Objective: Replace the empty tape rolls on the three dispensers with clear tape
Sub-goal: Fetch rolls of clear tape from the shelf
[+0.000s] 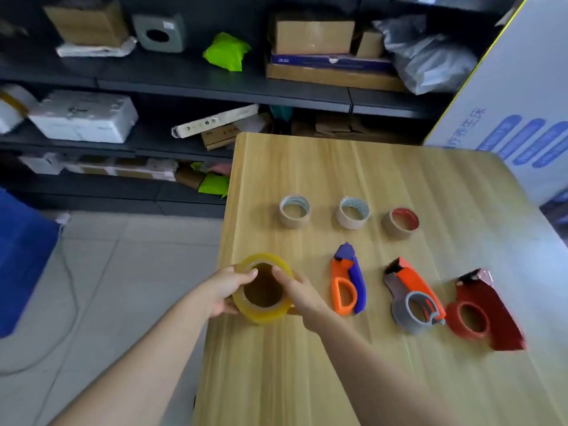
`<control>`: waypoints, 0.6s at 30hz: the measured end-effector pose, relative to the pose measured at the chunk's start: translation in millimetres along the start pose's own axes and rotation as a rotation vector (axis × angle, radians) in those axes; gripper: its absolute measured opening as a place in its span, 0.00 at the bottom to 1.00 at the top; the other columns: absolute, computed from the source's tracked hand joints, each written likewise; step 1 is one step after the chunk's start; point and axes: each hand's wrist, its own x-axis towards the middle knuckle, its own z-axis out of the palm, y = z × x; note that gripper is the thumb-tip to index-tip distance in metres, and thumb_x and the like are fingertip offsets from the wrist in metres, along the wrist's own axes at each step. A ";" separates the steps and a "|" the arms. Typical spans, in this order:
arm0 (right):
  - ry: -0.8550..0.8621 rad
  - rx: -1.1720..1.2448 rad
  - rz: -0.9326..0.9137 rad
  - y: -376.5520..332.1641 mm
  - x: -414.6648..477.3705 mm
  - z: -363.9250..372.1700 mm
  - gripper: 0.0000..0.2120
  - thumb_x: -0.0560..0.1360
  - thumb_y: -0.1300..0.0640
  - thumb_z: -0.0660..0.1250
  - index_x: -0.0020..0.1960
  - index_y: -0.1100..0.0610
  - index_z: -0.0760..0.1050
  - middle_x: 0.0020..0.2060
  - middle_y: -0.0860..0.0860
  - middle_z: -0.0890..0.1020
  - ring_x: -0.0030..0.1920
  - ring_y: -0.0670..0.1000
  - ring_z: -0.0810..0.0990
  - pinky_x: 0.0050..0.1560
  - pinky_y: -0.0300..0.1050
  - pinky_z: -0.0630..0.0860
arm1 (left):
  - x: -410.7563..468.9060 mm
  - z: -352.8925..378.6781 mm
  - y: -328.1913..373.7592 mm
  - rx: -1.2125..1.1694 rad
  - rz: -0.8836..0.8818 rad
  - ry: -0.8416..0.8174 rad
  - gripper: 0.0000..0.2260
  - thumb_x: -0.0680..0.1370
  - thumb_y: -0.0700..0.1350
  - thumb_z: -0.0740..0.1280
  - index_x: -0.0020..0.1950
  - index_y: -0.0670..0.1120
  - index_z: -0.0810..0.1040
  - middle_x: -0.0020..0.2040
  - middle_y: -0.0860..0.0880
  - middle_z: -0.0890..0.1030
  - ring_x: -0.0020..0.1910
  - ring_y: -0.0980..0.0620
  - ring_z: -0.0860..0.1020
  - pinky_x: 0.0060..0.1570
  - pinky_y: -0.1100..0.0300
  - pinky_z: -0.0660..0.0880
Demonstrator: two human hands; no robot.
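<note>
I held the clear tape roll [270, 316] between both hands at the left edge of the table [338, 167], its open core tilted up toward me. My left hand [226, 290] curled round its left side, one fingertip over the upper rim. My right hand [302, 298] gripped the right side, with a finger hooked over the rim toward the core.

Right of the roll, three dispensers lay in a row on the table. The orange-and-blue dispenser [349, 281] was just beside my right hand, then came the orange-and-grey dispenser [413, 295], and the red dispenser [482, 312] lay nearest the right edge. Behind them three empty rolls stood open end up, apart from one another: the left core [294, 211], the middle core [353, 212] and the red-lined core [400, 222]. Dark shelves [215, 87] with boxes and parcels ran behind the table.
</note>
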 end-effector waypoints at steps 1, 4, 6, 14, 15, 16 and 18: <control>-0.014 -0.004 -0.010 1.2 -1.6 -0.7 0.16 0.77 0.39 0.64 0.59 0.48 0.70 0.54 0.46 0.78 0.53 0.47 0.77 0.52 0.44 0.74 | -1.7 1.7 -2.3 0.033 0.016 0.044 0.18 0.77 0.51 0.67 0.65 0.49 0.72 0.63 0.46 0.78 0.60 0.42 0.77 0.61 0.40 0.73; -0.019 -0.082 -0.074 1.6 -7.3 -1.9 0.16 0.79 0.40 0.61 0.61 0.47 0.71 0.57 0.47 0.77 0.55 0.47 0.74 0.55 0.42 0.70 | -7.3 8.5 -6.1 0.194 0.125 0.220 0.14 0.78 0.55 0.65 0.60 0.51 0.74 0.58 0.49 0.79 0.56 0.46 0.78 0.55 0.44 0.78; 0.013 -0.190 -0.118 0.5 -9.1 -1.1 0.22 0.79 0.39 0.60 0.67 0.51 0.70 0.60 0.49 0.77 0.59 0.49 0.74 0.58 0.41 0.68 | -10.5 12.6 -6.3 0.468 0.207 0.388 0.14 0.79 0.56 0.62 0.60 0.50 0.75 0.57 0.49 0.79 0.53 0.47 0.79 0.51 0.51 0.80; 0.214 -0.830 -0.513 -1.3 -19.0 1.0 0.31 0.80 0.48 0.61 0.79 0.53 0.54 0.78 0.52 0.57 0.77 0.53 0.57 0.73 0.47 0.61 | -12.8 15.8 -4.6 0.922 0.330 0.634 0.17 0.79 0.57 0.57 0.56 0.48 0.78 0.56 0.49 0.78 0.51 0.47 0.77 0.44 0.54 0.76; 0.228 -0.889 -0.618 -0.9 -22.4 1.2 0.29 0.79 0.48 0.61 0.77 0.53 0.58 0.79 0.51 0.55 0.79 0.51 0.53 0.74 0.46 0.58 | -13.8 14.2 -3.5 0.944 0.341 0.644 0.16 0.79 0.57 0.57 0.53 0.49 0.78 0.52 0.49 0.80 0.49 0.47 0.78 0.43 0.54 0.77; 0.235 -0.934 -0.723 -0.3 -25.6 1.8 0.27 0.78 0.48 0.61 0.75 0.53 0.63 0.79 0.50 0.54 0.79 0.50 0.50 0.75 0.46 0.57 | -15.7 12.8 -1.2 0.963 0.349 0.655 0.16 0.78 0.57 0.57 0.51 0.49 0.79 0.48 0.49 0.81 0.47 0.47 0.78 0.41 0.54 0.77; 0.232 -0.984 -0.900 0.6 -33.2 3.2 0.23 0.75 0.45 0.60 0.67 0.52 0.74 0.78 0.49 0.57 0.79 0.49 0.48 0.76 0.46 0.53 | -21.7 8.8 5.5 0.927 0.349 0.630 0.15 0.77 0.57 0.59 0.47 0.49 0.79 0.43 0.50 0.81 0.44 0.47 0.78 0.37 0.57 0.74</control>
